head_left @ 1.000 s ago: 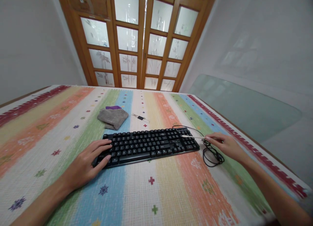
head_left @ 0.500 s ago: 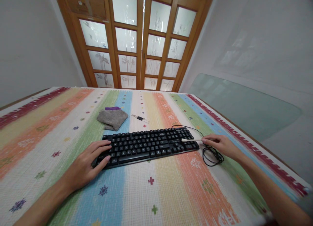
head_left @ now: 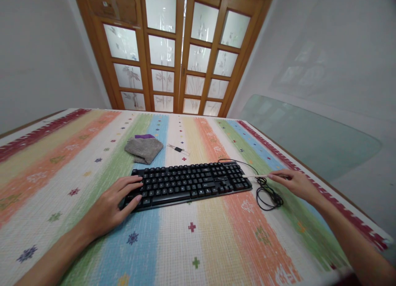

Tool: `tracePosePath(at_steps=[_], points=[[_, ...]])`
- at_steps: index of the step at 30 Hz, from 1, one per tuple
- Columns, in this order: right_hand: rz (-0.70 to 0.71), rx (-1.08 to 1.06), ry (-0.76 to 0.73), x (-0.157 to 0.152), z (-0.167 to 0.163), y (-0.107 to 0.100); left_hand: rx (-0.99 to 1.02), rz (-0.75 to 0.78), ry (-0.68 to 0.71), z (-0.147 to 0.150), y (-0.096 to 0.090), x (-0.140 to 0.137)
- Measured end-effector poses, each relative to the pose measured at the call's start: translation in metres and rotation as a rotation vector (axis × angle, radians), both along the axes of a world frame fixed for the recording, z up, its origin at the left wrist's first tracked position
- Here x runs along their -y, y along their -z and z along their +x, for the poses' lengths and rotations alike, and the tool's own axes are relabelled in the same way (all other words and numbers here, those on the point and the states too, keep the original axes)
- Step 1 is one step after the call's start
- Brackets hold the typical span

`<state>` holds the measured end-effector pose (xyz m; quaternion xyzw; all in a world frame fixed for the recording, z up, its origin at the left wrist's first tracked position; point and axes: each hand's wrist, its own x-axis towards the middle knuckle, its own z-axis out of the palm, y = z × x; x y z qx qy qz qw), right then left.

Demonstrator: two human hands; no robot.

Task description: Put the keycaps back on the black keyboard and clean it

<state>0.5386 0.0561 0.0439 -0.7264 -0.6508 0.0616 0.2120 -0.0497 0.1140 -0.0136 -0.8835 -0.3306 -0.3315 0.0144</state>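
Observation:
A black computer keyboard (head_left: 185, 183) lies on the striped tablecloth. My left hand (head_left: 114, 201) holds it at its left end, with the fingers over the keys and the thumb at the front corner. Between the fingertips of my right hand (head_left: 292, 183) is a slim pale stick (head_left: 256, 176) with a blunt white tip. That tip is at the right edge of the number keys; whether it touches them I cannot tell. Something dark shows along the fingers of this hand. The black keyboard cable (head_left: 268, 197) lies coiled just below the stick.
Behind the keyboard lie a folded grey cloth (head_left: 144, 150), a purple piece (head_left: 144, 136) and a small clear tool with a black middle (head_left: 178, 149). The tablecloth (head_left: 173, 244) covers the table. A wooden glazed door (head_left: 182, 71) stands beyond it, with walls at both sides.
My right hand has moved right, drawing the pale stick's tip from over the keys to the keyboard's right edge. My left hand remains on the left end.

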Motion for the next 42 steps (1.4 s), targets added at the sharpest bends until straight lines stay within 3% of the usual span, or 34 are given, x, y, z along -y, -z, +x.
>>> tracePosePath(at_steps=[8, 14, 21, 29, 42], points=[[0.098, 0.010, 0.141, 0.008, 0.015, -0.005, 0.034, -0.001, 0.001, 0.001, 0.001, 0.000], [0.094, -0.119, 0.145, 0.016, -0.009, -0.023, 0.043, 0.001, 0.009, 0.001, 0.001, -0.001], [-0.005, -0.202, -0.116, 0.006, -0.081, -0.025, 0.053, -0.013, 0.006, 0.002, 0.000, 0.000], [0.026, -0.204, -0.414, -0.012, -0.167, -0.014, 0.043, -0.043, -0.010, 0.002, -0.003, 0.002], [0.072, -0.164, -0.548, -0.029, -0.236, 0.006, 0.023, -0.061, 0.004, 0.002, -0.006, 0.006]])
